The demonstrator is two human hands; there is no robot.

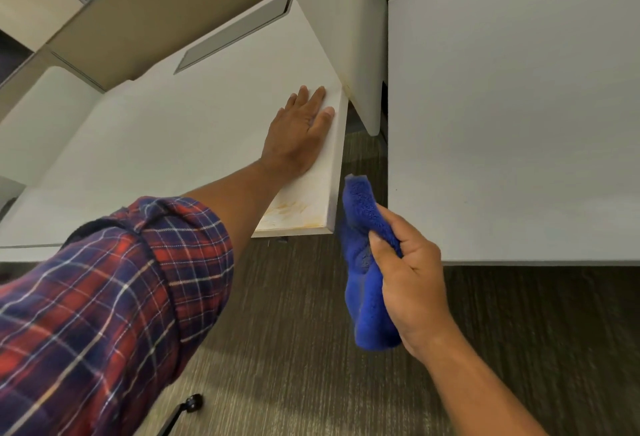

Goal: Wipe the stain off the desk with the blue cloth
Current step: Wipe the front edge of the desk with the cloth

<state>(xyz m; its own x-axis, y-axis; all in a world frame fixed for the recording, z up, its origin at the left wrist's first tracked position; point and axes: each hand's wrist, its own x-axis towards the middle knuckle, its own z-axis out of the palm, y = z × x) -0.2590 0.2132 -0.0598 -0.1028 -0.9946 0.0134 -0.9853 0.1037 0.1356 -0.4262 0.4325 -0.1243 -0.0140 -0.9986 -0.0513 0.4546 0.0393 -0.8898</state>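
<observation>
A yellowish stain marks the near right corner of the white desk. My left hand lies flat on the desk with fingers spread, just beyond the stain and close to the desk's right edge. My right hand is shut on the bunched blue cloth, held off the desk in the gap to the right of the corner. The cloth's upper end sits near the desk's side edge; I cannot tell whether it touches.
A white divider panel stands at the desk's far right corner. A second white desk lies to the right across a narrow gap. A grey cable hatch is set in the desk's far side. Dark carpet and a chair caster are below.
</observation>
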